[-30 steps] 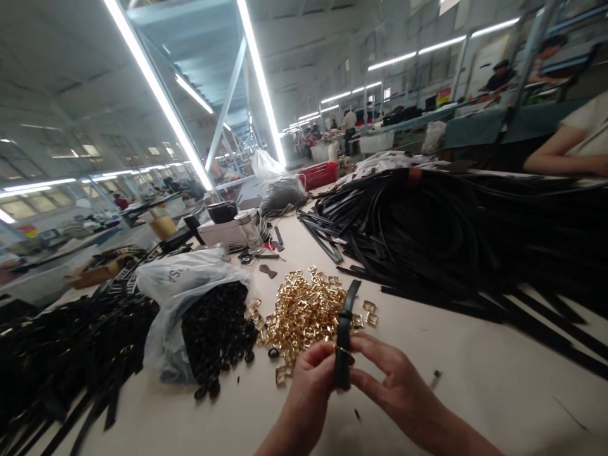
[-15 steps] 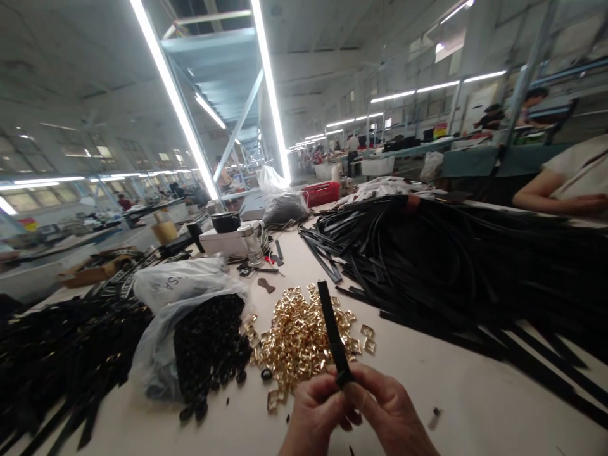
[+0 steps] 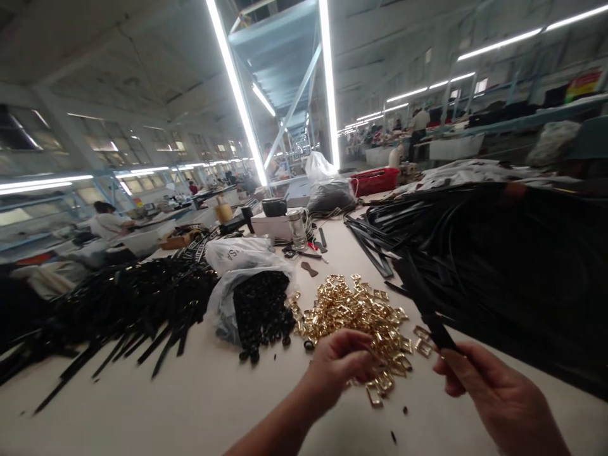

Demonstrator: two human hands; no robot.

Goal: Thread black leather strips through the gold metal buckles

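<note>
My right hand [image 3: 496, 389] is closed on a black strap [image 3: 439, 329], with the thumb pressed along its lower end. The strap points up and away, and its far end blends into the dark straps behind it. My left hand [image 3: 339, 364] is at the front edge of a heap of gold rectangular buckles [image 3: 351, 310], fingers bent with a gap between thumb and forefinger. Its fingertips are slightly blurred, and nothing clearly shows between them. A few loose buckles [image 3: 422, 347] lie beside my right hand.
Left of the buckles, a clear plastic bag [image 3: 223, 316] spills small black rings [image 3: 261, 310]. A tangle of black straps [image 3: 128, 310] covers the far left. A large bundle of black straps [image 3: 498, 253] fills the right. Behind stand a glass jar [image 3: 297, 229] and red basket [image 3: 375, 182].
My hands have parted: the left has let go of the strap and moved to the buckles, while the right has carried the strap rightward. The view has turned left.
</note>
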